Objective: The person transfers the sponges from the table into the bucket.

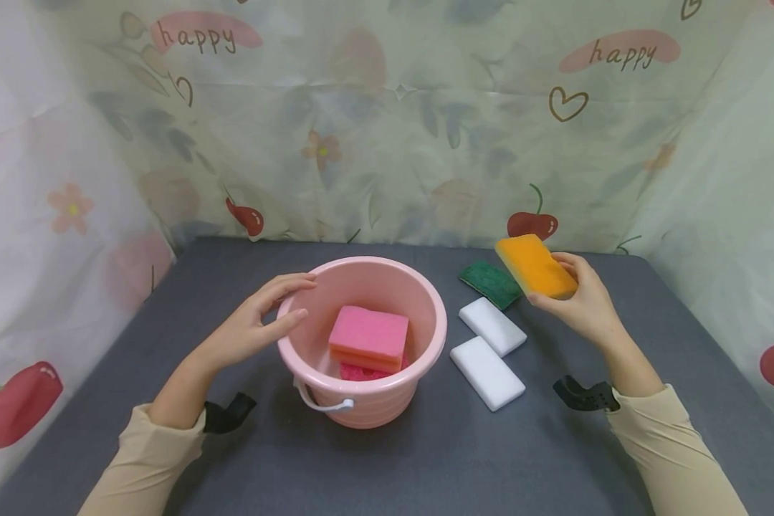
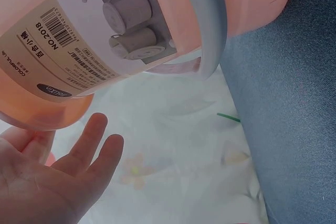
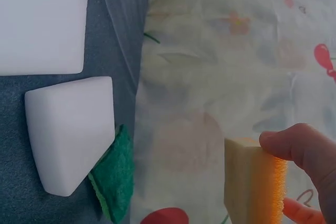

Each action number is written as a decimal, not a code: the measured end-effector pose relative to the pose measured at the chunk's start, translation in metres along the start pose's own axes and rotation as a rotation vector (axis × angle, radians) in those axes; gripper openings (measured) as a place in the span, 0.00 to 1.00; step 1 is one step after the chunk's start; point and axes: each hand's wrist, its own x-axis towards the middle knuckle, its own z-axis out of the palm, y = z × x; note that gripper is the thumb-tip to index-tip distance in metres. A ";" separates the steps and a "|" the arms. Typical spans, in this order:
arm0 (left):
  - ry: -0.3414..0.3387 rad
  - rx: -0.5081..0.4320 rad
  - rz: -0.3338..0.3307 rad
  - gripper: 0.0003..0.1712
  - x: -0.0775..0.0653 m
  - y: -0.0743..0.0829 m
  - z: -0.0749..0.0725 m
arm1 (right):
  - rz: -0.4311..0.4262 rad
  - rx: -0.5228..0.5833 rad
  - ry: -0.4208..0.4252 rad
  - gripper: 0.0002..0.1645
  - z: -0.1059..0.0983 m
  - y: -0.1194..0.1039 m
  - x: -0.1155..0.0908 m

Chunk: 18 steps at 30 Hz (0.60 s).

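Note:
My right hand (image 1: 587,304) pinches an orange sponge (image 1: 534,264) between thumb and fingers, raised above the table at the right. Its pale side layer shows beside the orange foam (image 3: 270,187) in the right wrist view. My left hand (image 1: 254,319) is at the left rim of a pink bucket (image 1: 369,394), its fingers loosely spread. In the left wrist view the bucket's rim (image 2: 37,121) meets the fingers, but the contact is partly hidden. Inside the bucket, a pink sponge (image 1: 369,331) lies on a darker pink one (image 1: 361,372).
Two white sponges (image 1: 488,374) (image 1: 493,327) lie right of the bucket on the dark table (image 1: 426,466). A green scouring pad (image 1: 490,283) lies behind them. The bucket's handle (image 1: 322,405) hangs at its front. Patterned cloth (image 1: 400,143) stands behind and at both sides.

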 end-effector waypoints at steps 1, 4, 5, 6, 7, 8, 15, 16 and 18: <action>0.000 0.000 0.001 0.24 0.000 0.000 0.000 | -0.004 0.000 0.000 0.46 0.000 -0.002 0.000; 0.000 0.000 0.002 0.24 0.000 0.000 0.000 | -0.014 0.002 0.002 0.46 -0.001 -0.006 -0.002; 0.001 0.000 0.002 0.24 0.000 0.000 0.000 | -0.017 0.001 0.002 0.46 -0.001 -0.007 -0.002; 0.001 0.000 0.001 0.24 0.000 0.000 0.000 | -0.020 0.001 0.001 0.46 -0.001 -0.009 -0.002; 0.002 0.000 0.002 0.24 0.000 0.000 0.000 | -0.024 0.001 0.000 0.46 -0.001 -0.010 -0.003; 0.002 -0.001 0.002 0.24 0.000 0.000 0.000 | -0.027 0.002 -0.001 0.45 -0.002 -0.012 -0.003; 0.004 -0.001 0.006 0.24 0.000 -0.001 0.000 | -0.050 0.005 0.003 0.45 -0.002 -0.020 -0.005; 0.004 0.000 0.006 0.24 0.000 -0.001 0.000 | -0.054 0.006 0.006 0.45 -0.002 -0.020 -0.006; 0.004 0.000 0.007 0.24 0.000 -0.001 0.000 | -0.063 0.008 0.012 0.44 -0.001 -0.022 -0.006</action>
